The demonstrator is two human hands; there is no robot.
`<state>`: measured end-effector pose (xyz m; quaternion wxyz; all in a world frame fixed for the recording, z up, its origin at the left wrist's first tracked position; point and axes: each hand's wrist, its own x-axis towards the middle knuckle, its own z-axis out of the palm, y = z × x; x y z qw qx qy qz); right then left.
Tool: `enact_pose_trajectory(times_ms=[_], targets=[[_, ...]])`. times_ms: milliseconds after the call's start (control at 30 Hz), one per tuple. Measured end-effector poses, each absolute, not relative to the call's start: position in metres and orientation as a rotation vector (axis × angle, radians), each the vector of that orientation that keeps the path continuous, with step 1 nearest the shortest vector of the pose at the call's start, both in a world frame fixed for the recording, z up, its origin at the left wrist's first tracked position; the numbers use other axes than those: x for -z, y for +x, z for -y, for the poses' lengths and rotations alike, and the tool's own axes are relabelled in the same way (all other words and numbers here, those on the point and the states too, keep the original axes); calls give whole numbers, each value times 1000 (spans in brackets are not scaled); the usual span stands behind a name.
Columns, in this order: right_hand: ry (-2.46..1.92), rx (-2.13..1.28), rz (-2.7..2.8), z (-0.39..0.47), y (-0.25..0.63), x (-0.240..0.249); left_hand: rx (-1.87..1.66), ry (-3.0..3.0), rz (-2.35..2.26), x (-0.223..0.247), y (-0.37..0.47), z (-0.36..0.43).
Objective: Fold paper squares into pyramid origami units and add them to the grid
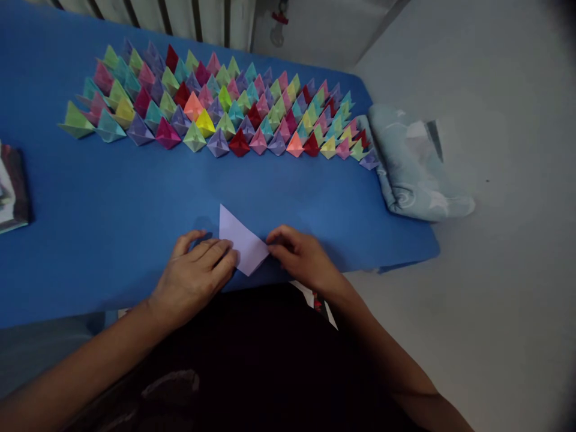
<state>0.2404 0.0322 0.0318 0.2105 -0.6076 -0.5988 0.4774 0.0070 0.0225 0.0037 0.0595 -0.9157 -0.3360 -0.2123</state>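
Observation:
A folded lilac sheet of paper (243,240) lies on the blue table close to its front edge, with one sharp corner pointing away from me. My left hand (198,267) is at its left side, palm down, index finger and thumb closed at the paper's edge; the outer fingers are loosely bent on the table. The thumb is partly hidden. At the right corner, my right hand (299,252) pinches the paper between thumb and index finger, its other fingers curled in.
Rows of small folded paper boats (218,144) in many colours cover the far part of the blue table (112,210). A folded grey-blue blanket (405,174) sits at the right end by the wall. Something dark and white (13,186) shows at the left edge.

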Motion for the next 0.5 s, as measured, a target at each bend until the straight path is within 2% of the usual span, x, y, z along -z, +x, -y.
enact_pose_trajectory(times_ms=[100, 200, 333, 500], targets=[[-1504, -870, 1949, -22, 246, -25, 675, -2753, 1006, -3, 8, -22], [-1267, -622, 2194, -18, 248, -14, 697, -2740, 1006, -1, 9, -21], [-1255, -471, 2275, -19, 248, 0, 706, -2718, 1020, 0, 10, -20], [-1238, -443, 2226, -19, 250, 6, 708, -2694, 1067, 1, 11, -19]])
